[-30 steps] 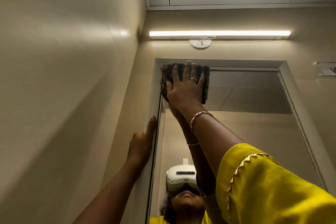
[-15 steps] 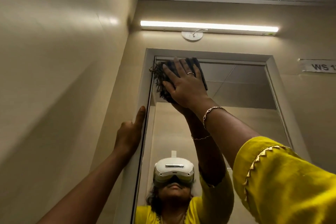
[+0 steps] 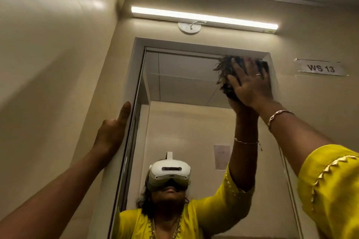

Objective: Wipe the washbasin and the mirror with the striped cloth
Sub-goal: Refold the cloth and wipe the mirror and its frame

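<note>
A tall wall mirror in a pale frame fills the middle of the view. My right hand presses the dark striped cloth flat against the glass at the mirror's top right corner, fingers spread over it. The cloth's frayed edge sticks out to the left of my fingers. My left hand rests on the outer left edge of the mirror frame, thumb pointing up, holding nothing. The washbasin is out of view below.
A side wall stands close on the left. A lit tube light hangs above the mirror. A "WS 13" label is stuck on the wall to the right. The mirror reflects a person in yellow with a headset.
My right hand has swept the cloth from the mirror's top left corner across to its top right corner. My left hand stays on the left frame edge.
</note>
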Motion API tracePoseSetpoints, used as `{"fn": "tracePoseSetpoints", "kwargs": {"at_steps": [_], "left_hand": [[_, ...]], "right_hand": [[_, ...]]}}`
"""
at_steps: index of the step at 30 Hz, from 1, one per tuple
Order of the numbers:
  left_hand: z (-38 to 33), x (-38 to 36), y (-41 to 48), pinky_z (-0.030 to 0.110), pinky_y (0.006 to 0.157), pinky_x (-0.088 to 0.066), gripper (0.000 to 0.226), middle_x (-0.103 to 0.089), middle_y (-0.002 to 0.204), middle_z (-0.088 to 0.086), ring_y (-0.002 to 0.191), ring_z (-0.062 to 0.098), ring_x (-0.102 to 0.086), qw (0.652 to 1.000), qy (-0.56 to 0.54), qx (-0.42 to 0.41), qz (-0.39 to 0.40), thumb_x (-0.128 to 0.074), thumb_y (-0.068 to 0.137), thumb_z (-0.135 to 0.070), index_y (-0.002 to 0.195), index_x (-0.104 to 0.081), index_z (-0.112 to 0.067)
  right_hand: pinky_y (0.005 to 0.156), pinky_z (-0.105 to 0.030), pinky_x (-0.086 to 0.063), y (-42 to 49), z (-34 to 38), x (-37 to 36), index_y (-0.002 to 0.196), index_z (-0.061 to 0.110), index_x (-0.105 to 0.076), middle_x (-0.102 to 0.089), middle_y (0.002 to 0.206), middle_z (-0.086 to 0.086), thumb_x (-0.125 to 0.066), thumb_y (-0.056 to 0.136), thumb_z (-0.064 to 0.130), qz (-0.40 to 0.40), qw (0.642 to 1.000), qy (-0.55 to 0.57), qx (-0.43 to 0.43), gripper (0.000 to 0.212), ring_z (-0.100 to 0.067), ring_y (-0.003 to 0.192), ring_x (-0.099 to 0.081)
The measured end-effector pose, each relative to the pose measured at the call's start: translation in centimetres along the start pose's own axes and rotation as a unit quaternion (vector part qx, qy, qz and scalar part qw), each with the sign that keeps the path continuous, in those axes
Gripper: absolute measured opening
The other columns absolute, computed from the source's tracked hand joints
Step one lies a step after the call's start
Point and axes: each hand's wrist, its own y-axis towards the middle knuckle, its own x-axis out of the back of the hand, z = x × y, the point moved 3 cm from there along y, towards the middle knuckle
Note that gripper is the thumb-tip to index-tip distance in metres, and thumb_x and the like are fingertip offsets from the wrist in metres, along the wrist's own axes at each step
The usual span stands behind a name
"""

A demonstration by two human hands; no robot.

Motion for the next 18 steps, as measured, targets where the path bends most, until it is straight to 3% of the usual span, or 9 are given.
{"fn": "tracePoseSetpoints", "kwargs": {"at_steps": [5,9,14,18], "left_hand": [[-0.3,-0.1,-0.3,0.042,0.069,-0.039,0.074,-0.048,0.075,0.021,0.069,0.032,-0.045,1.0,0.004,0.002,0.004,-0.028,0.065,-0.076,0.075,-0.05,-0.006],[-0.3,-0.2,-0.3,0.043,0.069,-0.04,0.076,-0.048,0.075,0.022,0.069,0.033,-0.045,1.0,0.002,0.002,0.003,-0.027,0.063,-0.078,0.074,-0.049,-0.006],[-0.2,-0.3,-0.2,0.042,0.07,-0.04,0.078,-0.049,0.076,0.022,0.069,0.033,-0.046,1.0,-0.006,0.013,-0.003,-0.026,0.062,-0.079,0.073,-0.049,-0.006],[-0.2,-0.3,-0.4,0.042,0.07,-0.04,0.076,-0.048,0.076,0.022,0.07,0.033,-0.045,1.0,-0.008,0.02,-0.004,-0.025,0.063,-0.078,0.07,-0.048,-0.006]], "right_hand": [[0.116,-0.042,0.0,-0.5,-1.0,0.3,0.148,0.033,-0.01,-0.004,0.159,-0.005,-0.011,0.083,0.055,-0.006,1.0,-0.002,-0.024,0.068,-0.023,0.146,0.0],[0.117,-0.045,0.001,-1.5,-0.1,0.1,0.148,0.03,-0.011,-0.002,0.158,-0.01,-0.022,0.097,0.048,-0.028,0.996,-0.004,-0.089,0.055,-0.024,0.146,0.001],[0.115,-0.048,0.005,-2.5,2.1,-0.4,0.149,0.028,-0.005,0.002,0.158,-0.011,-0.02,0.098,0.046,-0.017,0.989,0.012,-0.144,0.055,-0.028,0.145,0.004],[0.115,-0.049,0.005,-3.0,6.2,-0.7,0.149,0.027,-0.005,0.001,0.158,-0.013,-0.02,0.098,0.046,-0.028,0.99,0.027,-0.132,0.056,-0.029,0.145,0.003]]}}
